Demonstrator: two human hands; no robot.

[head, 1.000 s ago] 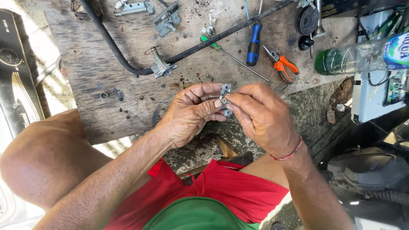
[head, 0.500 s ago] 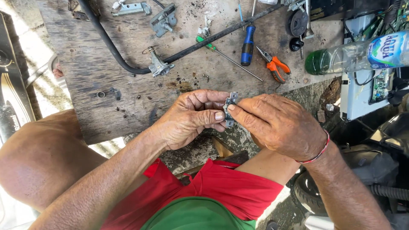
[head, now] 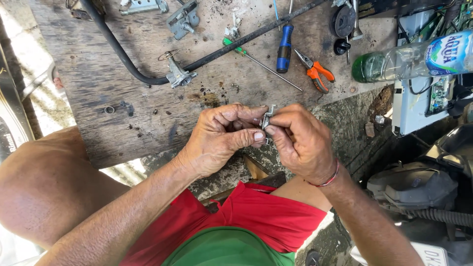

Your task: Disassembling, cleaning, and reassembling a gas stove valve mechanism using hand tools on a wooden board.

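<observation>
A small grey metal bracket (head: pixel 267 118) is pinched between both my hands just below the edge of a worn wooden board (head: pixel 123 123). My left hand (head: pixel 221 135) grips it from the left with thumb and fingers. My right hand (head: pixel 300 140) closes on it from the right; a red band circles that wrist. Most of the bracket is hidden by my fingers.
On the board lie a black cable (head: pixel 118 49), a metal clamp (head: pixel 177 76), a blue-handled screwdriver (head: pixel 284 47), a green-handled screwdriver (head: pixel 256 61) and orange pliers (head: pixel 315 71). A clear plastic bottle (head: pixel 409 59) lies at the right, above a circuit board (head: pixel 438 96).
Both hands stay closed on the bracket and have shifted slightly in view as the head camera moved; the fingers have turned the part a little.
</observation>
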